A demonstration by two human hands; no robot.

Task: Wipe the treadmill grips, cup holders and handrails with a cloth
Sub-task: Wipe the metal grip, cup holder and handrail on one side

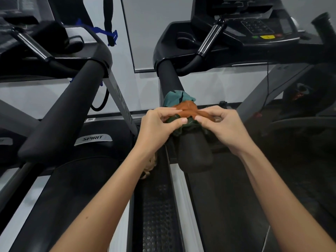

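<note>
1. left hand [160, 128] is pinched shut on the cloth [183, 110], thumb and fingertips clamped on its near-left edge.
2. right hand [221, 126] is doing the same from the right side, fingers closed on the orange part of the cloth.
3. the cloth is bunched, orange on top, teal at the far side, dark green at the near side, and it sits draped over the handrail [181, 113] between the two hands.
4. that handrail is a black padded bar running from its rounded near end, just below the hands, up and away to the console [254, 28] of the right treadmill.
5. on the console there is a keypad with a yellow button and small green and red ones, a silver-banded grip [209, 40] slanting beside it, and a dark cup holder [185, 40] to the left.
6. left of the hands, a second treadmill: its own thick black handrail [63, 113] runs near to far, with a "spirit" badge [92, 139] on the motor cover.
7. between the two machines lies a narrow studded black strip [156, 206], flanked by pale side rails.
8. far side is a pale grey wall [156, 30]; something blue hangs at upper left, too unclear to name.
9. open room is tight: the gap between the handrails is narrow, and the right treadmill's dark belt [236, 197] is the widest free stretch.
</note>
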